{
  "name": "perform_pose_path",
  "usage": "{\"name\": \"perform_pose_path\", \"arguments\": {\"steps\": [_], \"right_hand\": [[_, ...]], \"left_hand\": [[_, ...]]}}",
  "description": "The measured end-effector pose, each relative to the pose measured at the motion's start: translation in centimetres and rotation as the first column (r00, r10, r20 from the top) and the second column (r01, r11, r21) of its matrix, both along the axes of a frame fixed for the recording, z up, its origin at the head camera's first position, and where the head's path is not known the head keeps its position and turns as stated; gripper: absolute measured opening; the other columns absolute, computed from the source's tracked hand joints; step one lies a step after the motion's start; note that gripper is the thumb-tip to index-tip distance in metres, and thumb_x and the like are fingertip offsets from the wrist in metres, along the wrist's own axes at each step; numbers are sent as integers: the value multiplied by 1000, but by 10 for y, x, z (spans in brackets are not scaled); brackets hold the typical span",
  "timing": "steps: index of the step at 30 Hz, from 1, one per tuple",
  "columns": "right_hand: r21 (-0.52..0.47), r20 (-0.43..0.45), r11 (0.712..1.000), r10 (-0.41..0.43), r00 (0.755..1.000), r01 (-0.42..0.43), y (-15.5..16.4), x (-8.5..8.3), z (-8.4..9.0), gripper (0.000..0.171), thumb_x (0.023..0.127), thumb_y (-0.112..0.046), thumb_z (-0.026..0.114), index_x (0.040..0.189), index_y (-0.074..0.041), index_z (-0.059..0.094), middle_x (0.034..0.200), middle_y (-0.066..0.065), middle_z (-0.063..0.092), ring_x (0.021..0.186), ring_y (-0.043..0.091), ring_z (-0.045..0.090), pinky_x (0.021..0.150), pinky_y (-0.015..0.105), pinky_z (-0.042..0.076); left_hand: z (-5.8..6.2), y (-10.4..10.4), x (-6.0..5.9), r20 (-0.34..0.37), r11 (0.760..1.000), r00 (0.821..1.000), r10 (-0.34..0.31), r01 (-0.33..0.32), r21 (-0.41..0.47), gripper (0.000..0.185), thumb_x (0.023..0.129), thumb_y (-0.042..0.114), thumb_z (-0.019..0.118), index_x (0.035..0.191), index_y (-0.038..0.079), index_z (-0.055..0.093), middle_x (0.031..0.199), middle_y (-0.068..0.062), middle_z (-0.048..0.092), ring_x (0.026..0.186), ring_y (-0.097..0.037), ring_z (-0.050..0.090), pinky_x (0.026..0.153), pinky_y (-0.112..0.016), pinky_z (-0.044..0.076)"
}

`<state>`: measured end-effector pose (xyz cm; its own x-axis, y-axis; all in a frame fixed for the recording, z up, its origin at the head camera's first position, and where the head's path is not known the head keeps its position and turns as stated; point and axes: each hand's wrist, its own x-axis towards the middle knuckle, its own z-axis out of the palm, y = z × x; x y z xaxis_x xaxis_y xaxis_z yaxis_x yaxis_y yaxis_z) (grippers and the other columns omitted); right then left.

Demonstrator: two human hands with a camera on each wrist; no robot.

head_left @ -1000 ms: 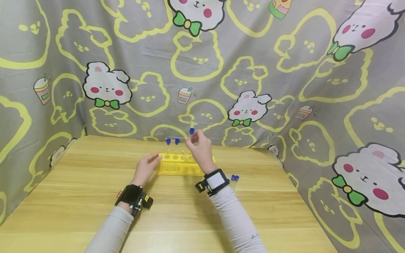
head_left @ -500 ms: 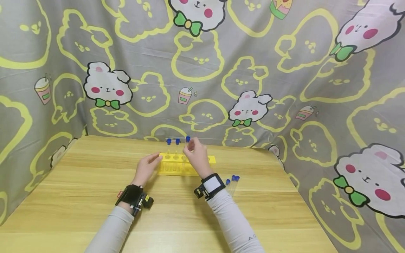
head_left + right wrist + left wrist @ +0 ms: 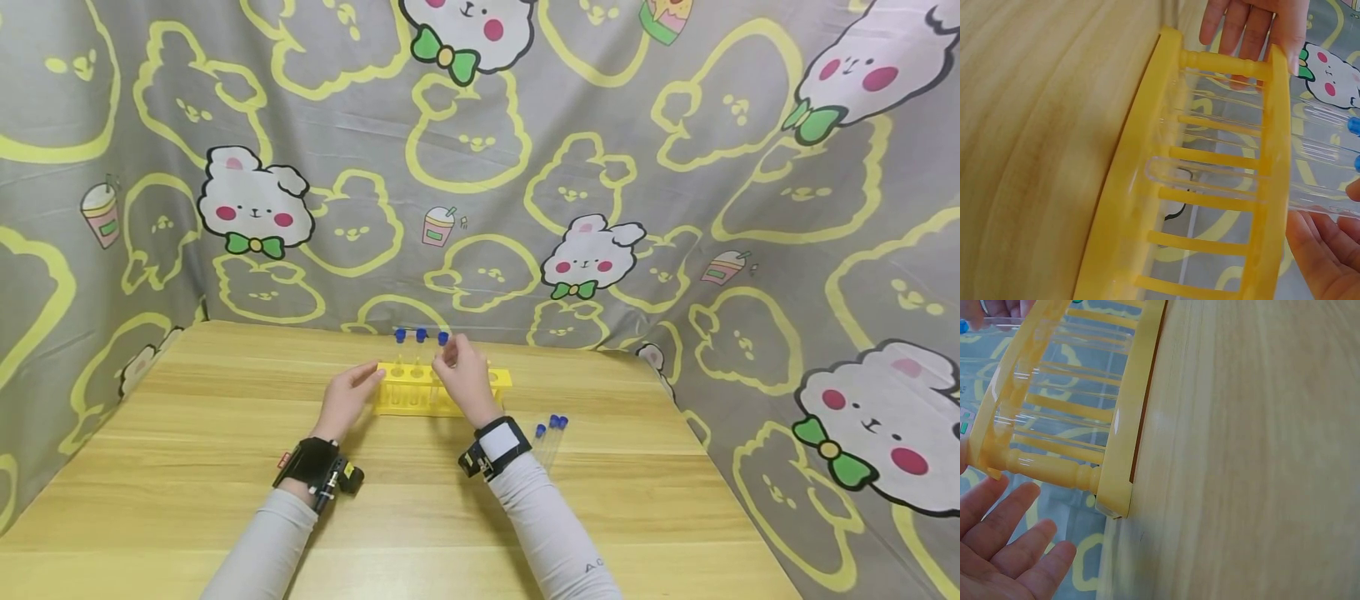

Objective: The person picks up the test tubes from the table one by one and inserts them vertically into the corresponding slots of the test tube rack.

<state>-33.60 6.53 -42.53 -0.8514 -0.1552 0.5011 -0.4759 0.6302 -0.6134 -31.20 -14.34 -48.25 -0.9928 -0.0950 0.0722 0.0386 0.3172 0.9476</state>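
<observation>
A yellow test-tube rack (image 3: 420, 398) stands on the wooden table near its far edge. Three clear tubes with blue caps stand in its back row. My right hand (image 3: 448, 354) pinches the third tube (image 3: 443, 339) just below its cap; in the right wrist view that tube (image 3: 1222, 178) reaches down through the rack (image 3: 1275, 125), with my fingers (image 3: 1322, 256) beside it. My left hand (image 3: 371, 377) rests with straight fingers against the rack's left end. The left wrist view shows those fingers (image 3: 1016, 550) spread beside the rack's end post (image 3: 1054, 472).
Three loose blue-capped tubes (image 3: 551, 432) lie on the table just right of my right wrist. A printed cloth (image 3: 480, 167) walls in the back and both sides. Bare tabletop (image 3: 420, 517) lies in front of the rack.
My right hand has come down and slightly left, lowering the blue-capped tube into the rack next to the other two. The left hand has stayed at the rack's end.
</observation>
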Motion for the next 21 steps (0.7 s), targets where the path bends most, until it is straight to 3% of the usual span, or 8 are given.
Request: {"name": "perform_pose_path", "arguments": {"steps": [7,21], "right_hand": [[-15,63,1000,-6,998,7,0,2,0,11,89,-13,63,95,-5,58,85,9,68,77,18,65,65,21,57],[2,60,1000,-14,998,14,-2,-1,-2,18,92,-14,64,103,0,59,89,11,70,81,21,68,69,25,59]], "left_hand": [[-1,0,0,-4,1000,1000,-1,1,-1,56,98,44,55,140,9,51,147,-15,50,140,-34,42,117,-49,33],[-4,-2,-3,-9,1000,1000,-3,3,10,58,97,45,56,140,7,52,146,-15,50,139,-35,42,117,-48,34]]}}
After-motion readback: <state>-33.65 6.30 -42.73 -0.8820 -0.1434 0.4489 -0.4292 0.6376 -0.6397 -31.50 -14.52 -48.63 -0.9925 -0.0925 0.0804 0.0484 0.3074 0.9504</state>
